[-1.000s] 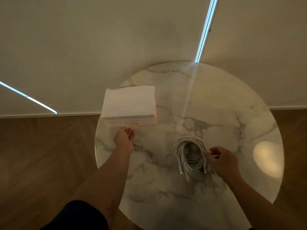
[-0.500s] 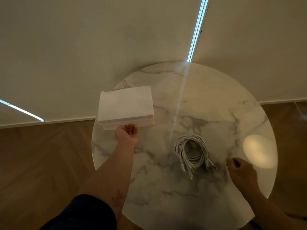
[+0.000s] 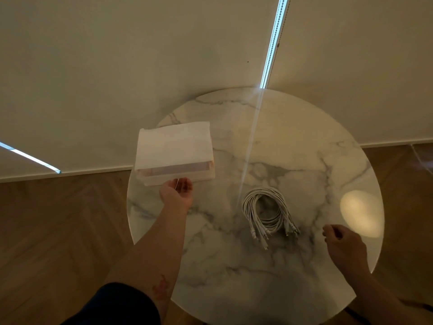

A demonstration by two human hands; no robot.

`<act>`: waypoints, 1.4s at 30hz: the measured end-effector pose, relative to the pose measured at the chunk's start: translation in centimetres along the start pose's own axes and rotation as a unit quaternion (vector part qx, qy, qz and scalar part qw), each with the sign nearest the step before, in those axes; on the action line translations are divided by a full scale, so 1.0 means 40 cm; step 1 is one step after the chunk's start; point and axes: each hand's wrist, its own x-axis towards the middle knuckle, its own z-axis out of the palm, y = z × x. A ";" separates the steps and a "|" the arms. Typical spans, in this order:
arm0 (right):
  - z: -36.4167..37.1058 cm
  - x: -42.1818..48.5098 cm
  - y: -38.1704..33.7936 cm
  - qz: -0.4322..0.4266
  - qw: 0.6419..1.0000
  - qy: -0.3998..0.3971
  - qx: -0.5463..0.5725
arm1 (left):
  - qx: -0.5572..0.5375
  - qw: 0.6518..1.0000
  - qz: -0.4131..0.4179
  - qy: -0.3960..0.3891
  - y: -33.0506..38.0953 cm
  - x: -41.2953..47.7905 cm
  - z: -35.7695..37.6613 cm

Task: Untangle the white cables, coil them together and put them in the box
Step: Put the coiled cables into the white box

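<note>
The white cables (image 3: 269, 224) are lying coiled in one loop close to the middle of the round marble table (image 3: 293, 141), with the plug ends (image 3: 264, 242) fanning out toward 6 o'clock. Neither hand is touching them. The right hand (image 3: 344, 248) is hovering at about 4 o'clock from the coil, just clear of the nearest plugs, back of the hand up, fingers loosely curled and holding nothing. The left hand (image 3: 177, 194) is reaching out well apart from the coil, at about 9 o'clock from it, palm turned up and fingers only lightly bent. Its fingertips are meeting the near edge of the box (image 3: 174, 148); whether they are actually gripping that edge is not clear from here. The box is sitting at the table's 10 o'clock rim, white on top with a pinkish band along its near side, and its left corner is hanging over the edge. A dark sleeve (image 3: 121, 306) is showing at the left elbow. A soft patch of light (image 3: 360, 212) is glowing on the marble at 3 o'clock, and a bright light strip (image 3: 274, 43) is running up the wall at 12 o'clock.
</note>
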 end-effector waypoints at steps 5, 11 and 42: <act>-0.013 -0.006 -0.011 -0.017 1.000 0.016 -0.005 | 0.006 1.000 0.002 0.011 -0.007 -0.018 -0.032; -0.009 -0.015 -0.024 -0.044 0.998 0.035 -0.007 | 0.014 1.000 0.003 0.025 -0.017 -0.058 -0.076; 0.154 -0.166 -0.204 -0.414 0.902 0.075 -0.099 | 0.120 0.991 -0.013 0.063 -0.052 -0.139 -0.215</act>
